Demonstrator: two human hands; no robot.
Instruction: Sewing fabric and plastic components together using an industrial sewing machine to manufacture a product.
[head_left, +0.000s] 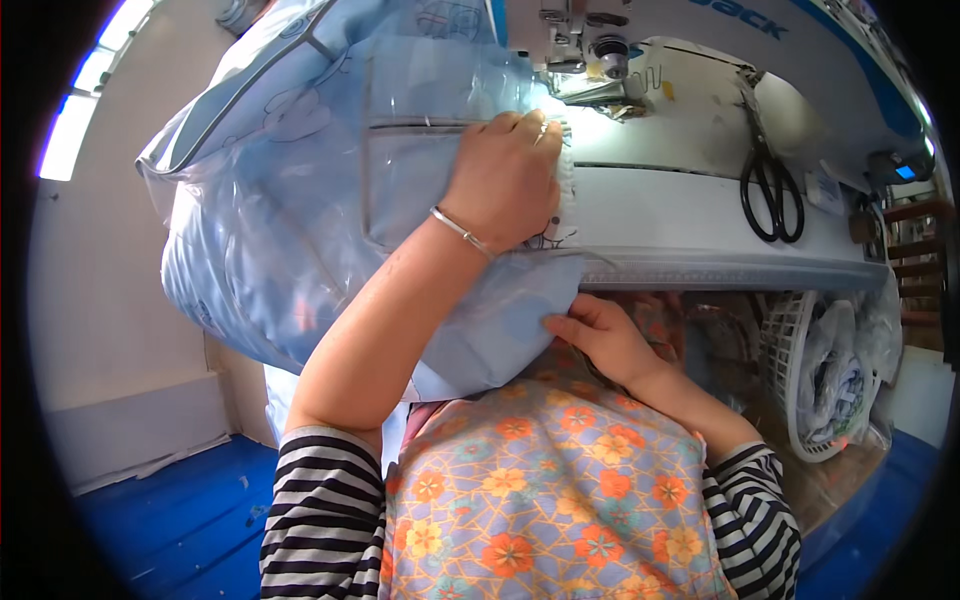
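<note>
A large light blue printed fabric piece (270, 230) with dark grey piping and a shiny, clear plastic-like layer is bunched over the left of the sewing machine bed. My left hand (505, 180), wearing a ring and a bracelet, presses its bent fingers onto the cloth's right edge, just in front of the lit presser foot (605, 95). A white gathered strip (568, 190) runs along that edge beside the hand. Lower down, at the table's front edge, my right hand (605, 340) pinches the hanging cloth between thumb and fingers. The left thumb is hidden.
Black-handled scissors (770, 195) lie on the white machine bed (660, 215) at the right. Below the table's right end, a white plastic basket (800, 370) holds clear bags and scraps. A white wall (110, 300) stands left, above a blue floor (190, 510).
</note>
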